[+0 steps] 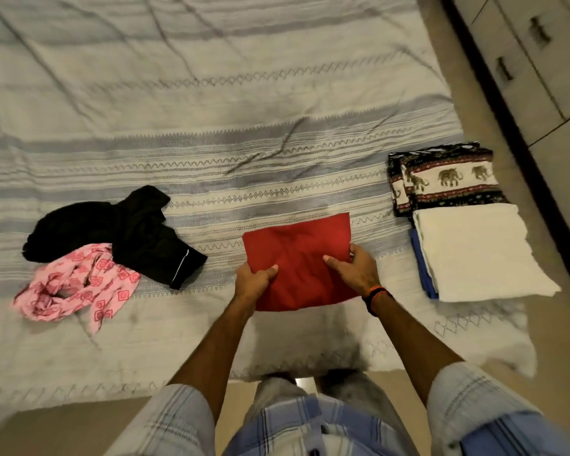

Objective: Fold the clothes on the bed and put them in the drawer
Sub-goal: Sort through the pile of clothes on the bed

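A striped bedspread [211, 110] with grey bands and zigzag stitching covers the bed, creased in several places, its fringed edge hanging near the beige tiled floor [553, 225]. On the person's right wrist sits an orange and black band [377, 296]. They wear a checked shirt [297, 432] with short sleeves.

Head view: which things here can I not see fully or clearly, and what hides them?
- Blue cloth: only its edge shows; the white cloth lies on it.
- Second elephant cloth: mostly under the top elephant cloth.
- Drawers: cut off by the right edge, blurred; closed, so contents hidden.
- Red cloth: near corners covered by the left hand and right hand.
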A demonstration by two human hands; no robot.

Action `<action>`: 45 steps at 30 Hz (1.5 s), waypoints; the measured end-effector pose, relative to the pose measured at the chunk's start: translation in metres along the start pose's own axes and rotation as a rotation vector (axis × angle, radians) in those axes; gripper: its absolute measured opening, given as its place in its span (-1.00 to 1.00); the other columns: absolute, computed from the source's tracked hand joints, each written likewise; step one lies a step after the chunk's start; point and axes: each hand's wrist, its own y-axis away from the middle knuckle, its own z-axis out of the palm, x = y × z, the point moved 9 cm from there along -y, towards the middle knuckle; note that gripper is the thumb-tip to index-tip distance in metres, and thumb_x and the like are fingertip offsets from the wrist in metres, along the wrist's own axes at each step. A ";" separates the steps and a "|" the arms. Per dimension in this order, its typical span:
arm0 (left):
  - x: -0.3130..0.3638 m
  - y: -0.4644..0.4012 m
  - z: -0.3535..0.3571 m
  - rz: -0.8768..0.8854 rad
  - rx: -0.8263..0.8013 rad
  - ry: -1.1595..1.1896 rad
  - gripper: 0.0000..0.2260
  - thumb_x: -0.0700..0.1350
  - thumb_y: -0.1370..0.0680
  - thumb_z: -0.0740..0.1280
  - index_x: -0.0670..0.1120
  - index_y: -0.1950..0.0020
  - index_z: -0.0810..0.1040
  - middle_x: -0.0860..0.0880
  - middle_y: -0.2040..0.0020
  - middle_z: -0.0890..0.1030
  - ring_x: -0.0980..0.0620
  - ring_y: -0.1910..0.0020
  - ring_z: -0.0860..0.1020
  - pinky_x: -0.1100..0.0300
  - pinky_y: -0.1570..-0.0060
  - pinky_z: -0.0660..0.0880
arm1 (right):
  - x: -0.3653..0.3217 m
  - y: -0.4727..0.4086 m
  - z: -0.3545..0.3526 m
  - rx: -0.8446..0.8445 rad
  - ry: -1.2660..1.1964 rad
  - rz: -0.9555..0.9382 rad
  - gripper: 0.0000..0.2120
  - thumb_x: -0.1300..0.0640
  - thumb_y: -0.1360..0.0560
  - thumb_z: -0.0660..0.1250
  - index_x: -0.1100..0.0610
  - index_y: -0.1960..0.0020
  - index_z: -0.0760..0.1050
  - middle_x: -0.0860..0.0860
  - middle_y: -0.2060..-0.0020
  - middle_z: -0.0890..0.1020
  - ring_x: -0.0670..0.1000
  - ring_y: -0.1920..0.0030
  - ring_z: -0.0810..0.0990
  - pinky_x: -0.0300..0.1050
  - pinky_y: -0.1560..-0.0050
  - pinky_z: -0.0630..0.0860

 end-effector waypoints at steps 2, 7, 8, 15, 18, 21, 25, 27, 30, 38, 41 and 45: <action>0.008 0.013 0.014 0.020 -0.016 -0.014 -0.49 -0.10 -0.44 0.52 -0.13 -0.35 0.49 -0.07 -0.20 0.61 -0.11 -0.13 0.58 -0.07 -0.23 0.51 | 0.002 0.007 -0.022 0.023 -0.002 -0.018 -0.61 0.04 -0.40 0.55 0.16 -0.15 0.59 0.03 0.06 0.66 0.02 0.06 0.61 -0.13 -0.05 0.53; 0.012 0.046 0.067 0.033 -0.045 -0.029 -0.46 -0.08 -0.44 0.52 -0.13 -0.38 0.46 -0.08 -0.22 0.60 -0.12 -0.14 0.58 -0.11 -0.23 0.51 | 0.030 0.016 -0.081 0.044 -0.040 -0.026 -0.59 0.02 -0.40 0.54 0.14 -0.18 0.58 0.01 0.07 0.65 0.03 0.03 0.63 -0.11 -0.08 0.55; 0.012 0.053 0.078 0.032 -0.048 -0.023 -0.47 -0.09 -0.44 0.52 -0.13 -0.37 0.46 -0.08 -0.21 0.60 -0.12 -0.14 0.58 -0.10 -0.23 0.51 | 0.035 0.015 -0.091 0.042 -0.044 -0.036 -0.58 0.00 -0.40 0.55 0.14 -0.18 0.58 0.01 0.05 0.66 0.03 0.02 0.64 -0.10 -0.09 0.55; 0.010 0.107 0.180 0.051 -0.010 0.068 -0.58 -0.18 -0.44 0.50 -0.14 -0.28 0.54 -0.09 -0.14 0.65 -0.08 -0.07 0.62 -0.03 -0.20 0.53 | 0.070 0.000 -0.197 0.013 0.015 -0.099 -0.48 -0.06 -0.42 0.52 0.18 -0.27 0.54 0.09 -0.12 0.65 0.09 -0.07 0.59 -0.12 -0.12 0.48; 0.010 0.129 0.220 0.050 -0.010 0.103 -0.60 -0.20 -0.46 0.48 -0.14 -0.28 0.55 -0.08 -0.13 0.65 -0.08 -0.07 0.62 -0.06 -0.20 0.54 | 0.091 -0.009 -0.235 0.004 0.020 -0.084 -0.46 -0.11 -0.40 0.52 0.17 -0.25 0.55 0.10 -0.15 0.65 0.09 -0.07 0.60 -0.06 -0.15 0.53; 0.012 0.143 0.260 0.041 -0.008 0.109 -0.60 -0.20 -0.46 0.48 -0.14 -0.29 0.54 -0.08 -0.14 0.64 -0.09 -0.08 0.62 -0.07 -0.21 0.53 | 0.109 -0.017 -0.272 0.002 0.020 -0.061 -0.42 -0.12 -0.40 0.52 0.18 -0.29 0.53 0.12 -0.19 0.63 0.14 -0.15 0.59 0.02 -0.22 0.53; 0.014 0.145 0.295 0.013 -0.010 0.083 -0.58 -0.18 -0.46 0.48 -0.12 -0.31 0.52 -0.09 -0.17 0.63 -0.10 -0.11 0.60 -0.08 -0.24 0.51 | 0.126 -0.025 -0.301 0.017 0.007 -0.046 -0.46 -0.09 -0.42 0.51 0.19 -0.27 0.54 0.12 -0.18 0.63 0.13 -0.15 0.59 -0.04 -0.17 0.50; 0.015 0.142 0.313 0.006 -0.028 0.067 -0.55 -0.17 -0.46 0.48 -0.12 -0.33 0.51 -0.09 -0.18 0.62 -0.11 -0.12 0.59 -0.09 -0.24 0.51 | 0.134 -0.027 -0.316 0.034 -0.005 -0.031 -0.46 -0.09 -0.42 0.51 0.19 -0.28 0.53 0.11 -0.19 0.63 0.14 -0.16 0.58 -0.07 -0.16 0.49; 0.020 0.135 0.338 0.006 -0.082 0.041 -0.56 -0.16 -0.47 0.48 -0.13 -0.33 0.51 -0.09 -0.16 0.63 -0.09 -0.09 0.60 -0.04 -0.20 0.52 | 0.144 -0.032 -0.337 0.074 -0.015 -0.001 -0.43 -0.09 -0.42 0.51 0.19 -0.31 0.51 0.12 -0.22 0.61 0.16 -0.19 0.58 -0.06 -0.18 0.49; 0.025 0.122 0.402 -0.007 -0.147 0.016 -0.54 -0.16 -0.47 0.49 -0.15 -0.34 0.49 -0.09 -0.18 0.62 -0.07 -0.04 0.60 -0.01 -0.13 0.54 | 0.173 -0.056 -0.385 0.094 -0.025 0.068 -0.45 -0.09 -0.41 0.52 0.17 -0.29 0.52 0.10 -0.21 0.62 0.14 -0.17 0.58 -0.02 -0.22 0.51; 0.025 0.114 0.432 -0.020 -0.149 0.041 -0.55 -0.18 -0.47 0.49 -0.15 -0.33 0.49 -0.10 -0.18 0.62 -0.05 -0.01 0.60 0.05 -0.05 0.54 | 0.185 -0.081 -0.403 0.070 -0.008 0.076 -0.48 -0.06 -0.41 0.53 0.18 -0.26 0.54 0.10 -0.18 0.63 0.15 -0.15 0.59 0.02 -0.22 0.52; 0.030 0.108 0.460 -0.056 -0.103 0.070 -0.54 -0.19 -0.48 0.47 -0.15 -0.36 0.47 -0.09 -0.19 0.60 -0.05 -0.02 0.56 0.07 -0.05 0.48 | 0.196 -0.113 -0.421 0.029 0.010 0.073 -0.48 -0.08 -0.41 0.52 0.17 -0.26 0.54 0.10 -0.16 0.64 0.13 -0.11 0.61 0.08 -0.21 0.55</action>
